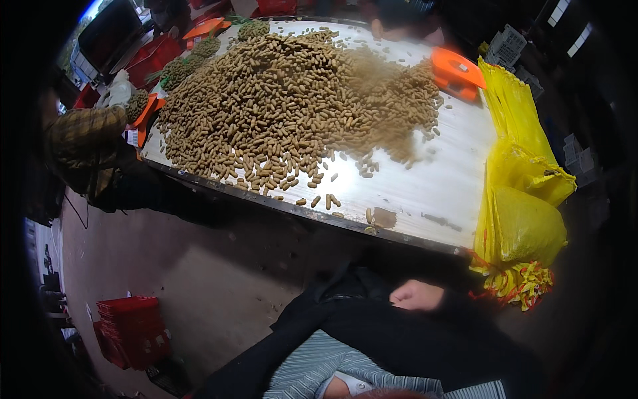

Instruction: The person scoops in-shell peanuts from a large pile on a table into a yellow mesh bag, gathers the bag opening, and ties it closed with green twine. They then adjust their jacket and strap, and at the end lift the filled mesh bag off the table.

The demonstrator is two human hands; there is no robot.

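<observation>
My right hand (417, 294) is in front of my body, below the table's near edge, coming out of a dark sleeve. Its fingers look curled in against the black jacket (352, 286); whatever may be inside them is hidden. My left hand does not show; only dark sleeve and jacket cloth appear on that side. Beyond them, a large heap of peanuts in their shells (266, 100) covers much of the white table (438, 186). A few loose peanuts (325, 201) lie along the near edge, apart from both arms.
Yellow woven sacks (525, 219) hang over the table's right end. An orange scoop-like tray (458, 72) lies at the far right. At left, a person in a plaid sleeve (86, 136) is beside mesh bags of peanuts (179, 72). Red crates (133, 329) stand stacked on the floor.
</observation>
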